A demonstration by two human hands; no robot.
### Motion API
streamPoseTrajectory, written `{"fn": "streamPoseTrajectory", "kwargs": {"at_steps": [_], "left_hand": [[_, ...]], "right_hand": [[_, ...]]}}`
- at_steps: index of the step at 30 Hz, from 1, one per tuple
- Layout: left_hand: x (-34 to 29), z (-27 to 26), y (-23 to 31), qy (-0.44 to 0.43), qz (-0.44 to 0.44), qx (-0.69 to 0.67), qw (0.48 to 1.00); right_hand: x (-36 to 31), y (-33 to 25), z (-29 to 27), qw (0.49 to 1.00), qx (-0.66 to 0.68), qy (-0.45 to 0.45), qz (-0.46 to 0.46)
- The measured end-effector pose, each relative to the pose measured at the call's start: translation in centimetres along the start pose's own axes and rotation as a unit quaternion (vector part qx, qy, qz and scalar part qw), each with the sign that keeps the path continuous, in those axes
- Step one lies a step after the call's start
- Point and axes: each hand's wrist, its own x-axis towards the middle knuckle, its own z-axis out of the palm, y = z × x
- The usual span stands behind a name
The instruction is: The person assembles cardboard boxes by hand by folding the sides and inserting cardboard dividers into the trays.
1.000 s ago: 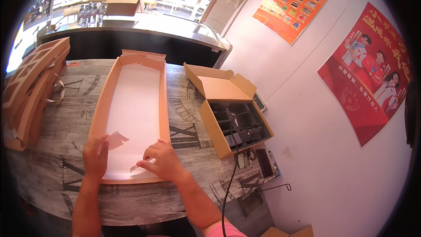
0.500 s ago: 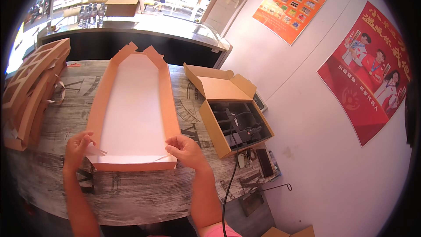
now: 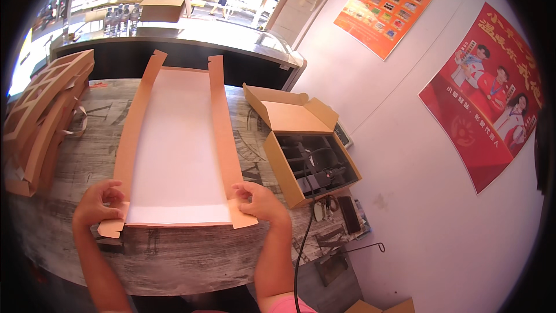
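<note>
A shallow cardboard tray (image 3: 179, 139) with a white floor is laid lengthwise on the bench (image 3: 168, 269), its near corner flaps splayed outward. The left flap (image 3: 111, 227) is pinched by the left hand (image 3: 103, 203), the right flap (image 3: 243, 219) by the right hand (image 3: 259, 203), well apart. Both flaps are probably best bent evenly along their creases, without tearing. An open box (image 3: 282, 171) is set to the right.

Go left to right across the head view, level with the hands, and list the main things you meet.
Cardboard stack → left hand → long carton → right hand → open box → red poster.
</note>
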Motion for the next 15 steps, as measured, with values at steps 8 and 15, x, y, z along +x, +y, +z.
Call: {"fn": "streamPoseTrajectory", "kwargs": {"at_steps": [8,15], "left_hand": [[-0.2,1.7,1.0,0.037,0.058,0.201,0.977],[0.7,3.4,0.7,0.093,0.094,0.325,0.936]], "right_hand": [[0.7,0.8,0.3,0.992,-0.12,0.019,0.02],[1.3,0.8,0.5,0.992,-0.111,0.007,0.062]]}}
